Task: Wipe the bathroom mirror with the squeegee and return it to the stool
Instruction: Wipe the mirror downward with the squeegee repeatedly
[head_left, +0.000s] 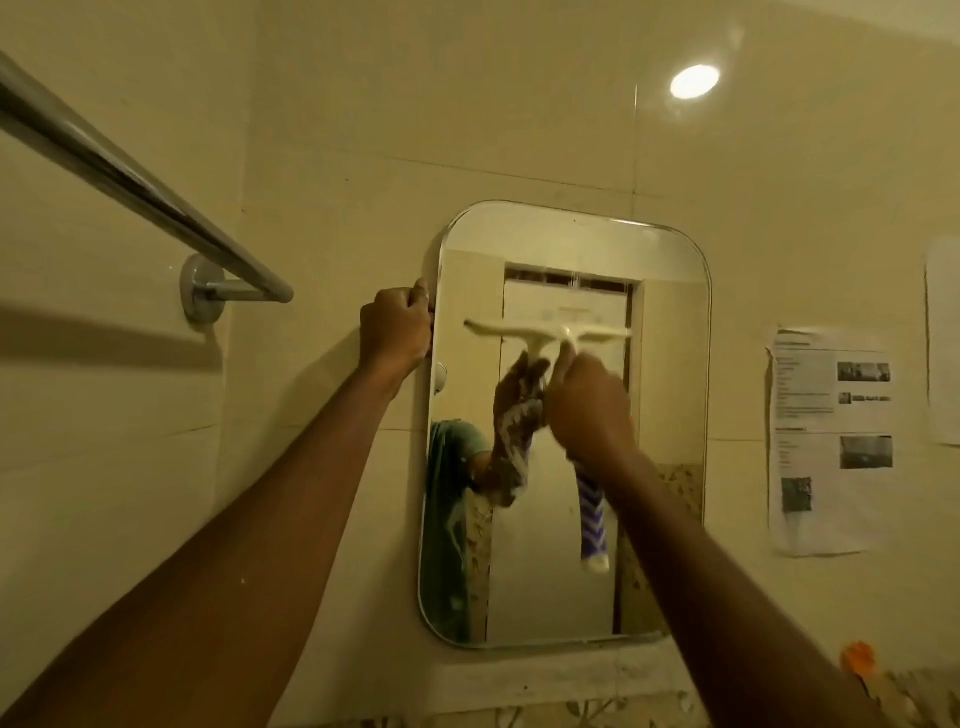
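Note:
A rounded rectangular mirror (670, 415) hangs on the tiled wall ahead. My right hand (589, 402) is closed around the handle of a white squeegee (545, 330). Its blade lies level across the upper part of the glass. A purple-and-white striped cloth (593, 514) hangs down from under that same hand. My left hand (397, 330) grips the mirror's left edge near the top. Soapy streaks show on the lower left of the glass, and my hand is reflected there. No stool is in view.
A metal towel rail (130, 182) juts from the left wall at head height. Printed paper sheets (826, 441) are stuck on the wall right of the mirror. Something orange (860, 657) sits at the lower right. A tiled ledge (519, 675) runs below the mirror.

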